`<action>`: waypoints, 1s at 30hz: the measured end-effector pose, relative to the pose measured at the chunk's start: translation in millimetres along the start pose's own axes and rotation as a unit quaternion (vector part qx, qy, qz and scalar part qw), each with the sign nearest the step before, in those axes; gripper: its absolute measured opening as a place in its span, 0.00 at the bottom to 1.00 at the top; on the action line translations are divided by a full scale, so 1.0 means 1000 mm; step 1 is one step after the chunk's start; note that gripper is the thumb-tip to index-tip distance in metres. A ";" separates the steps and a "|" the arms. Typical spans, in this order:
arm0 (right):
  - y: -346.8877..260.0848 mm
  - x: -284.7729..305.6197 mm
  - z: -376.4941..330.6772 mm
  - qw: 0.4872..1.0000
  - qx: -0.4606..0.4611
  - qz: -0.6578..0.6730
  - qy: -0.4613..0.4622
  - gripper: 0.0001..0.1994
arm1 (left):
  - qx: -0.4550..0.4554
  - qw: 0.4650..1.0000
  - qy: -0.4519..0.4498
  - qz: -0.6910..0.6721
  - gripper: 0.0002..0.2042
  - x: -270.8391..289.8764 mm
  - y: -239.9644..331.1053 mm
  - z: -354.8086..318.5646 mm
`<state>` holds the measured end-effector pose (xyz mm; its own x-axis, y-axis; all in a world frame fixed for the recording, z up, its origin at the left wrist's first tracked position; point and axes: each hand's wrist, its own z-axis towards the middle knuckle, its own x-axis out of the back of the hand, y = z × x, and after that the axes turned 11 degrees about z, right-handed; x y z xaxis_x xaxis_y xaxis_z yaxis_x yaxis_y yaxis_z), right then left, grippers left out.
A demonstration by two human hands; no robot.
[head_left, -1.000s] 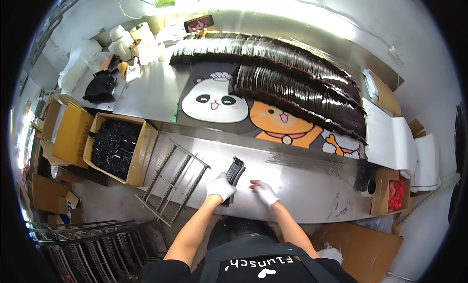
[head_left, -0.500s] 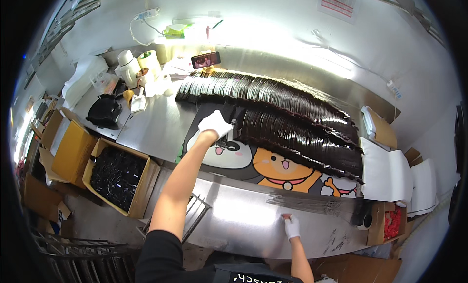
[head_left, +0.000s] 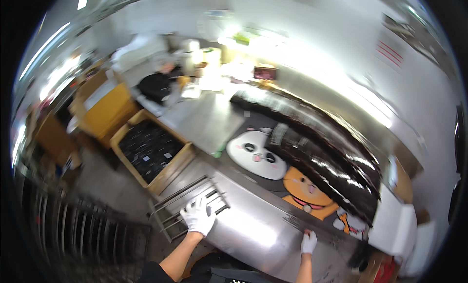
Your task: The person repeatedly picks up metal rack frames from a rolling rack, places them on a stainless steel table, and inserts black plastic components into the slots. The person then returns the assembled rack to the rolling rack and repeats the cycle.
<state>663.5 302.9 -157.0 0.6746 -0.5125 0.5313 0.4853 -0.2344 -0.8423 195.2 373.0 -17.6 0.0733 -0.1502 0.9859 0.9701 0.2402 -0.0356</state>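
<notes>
My left hand [head_left: 198, 217], in a white glove, is open with its fingers spread over a metal rack [head_left: 176, 201] at the front of the steel table. Whether it touches the bars I cannot tell. Lower right, my right hand [head_left: 308, 244], also gloved, is closed around a small red piece [head_left: 307, 231] whose kind is too small to make out. Two long rows of glossy dark thin pieces [head_left: 317, 158] lie packed side by side on a mat [head_left: 257, 156] with cartoon animals. The picture is blurred by motion.
A carton [head_left: 151, 154] of small black parts stands left of the rack. Behind it are another carton [head_left: 108, 112] and a black bag-like thing [head_left: 155, 87]. A propped phone [head_left: 265, 73] stands at the back. White sheets [head_left: 392, 224] and a box of red pieces [head_left: 385, 269] are at right.
My left hand has come back from the near left end of the dark rows to the rack, its fingers now spread. My right hand keeps the red piece. The whole view has swung left.
</notes>
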 end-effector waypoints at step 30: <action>-0.200 -0.274 -0.367 0.648 0.275 0.098 -0.703 0.15 | 0.300 0.917 0.126 0.233 0.41 0.608 -0.599 -0.162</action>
<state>177.5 187.4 -166.9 0.4047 0.8632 0.3018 0.1771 0.2499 -0.9520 -304.1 -17.6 577.1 0.5714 -0.0962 0.8150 0.5243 0.8068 -0.2724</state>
